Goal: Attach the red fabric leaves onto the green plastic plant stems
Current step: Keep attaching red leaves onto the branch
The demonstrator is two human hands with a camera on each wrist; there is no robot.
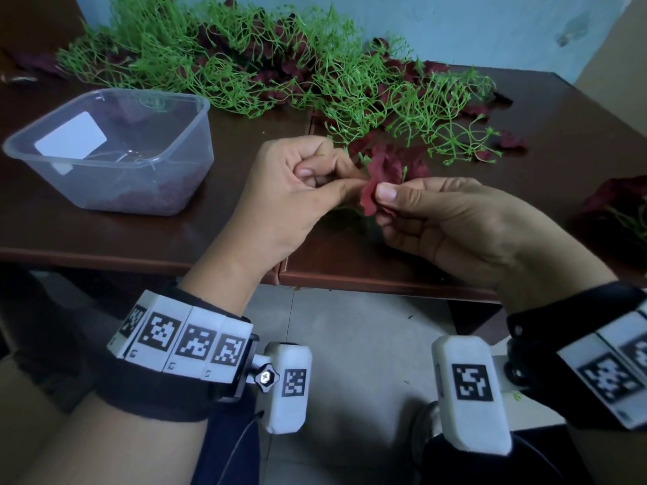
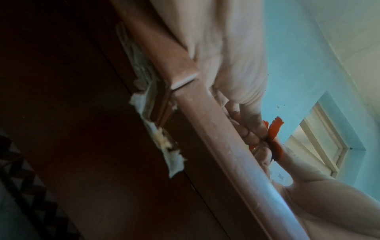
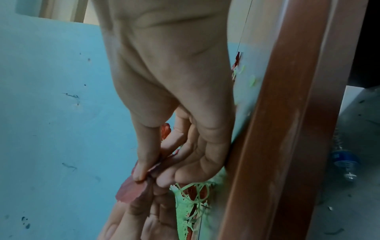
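My left hand [image 1: 297,190] and right hand [image 1: 437,218] fingers both pinch one red leaf [image 1: 380,176]; misaligned, it could tear or slip off the hidden stem.

no readable text; only coded square markers on the wrist bands [image 1: 182,339].
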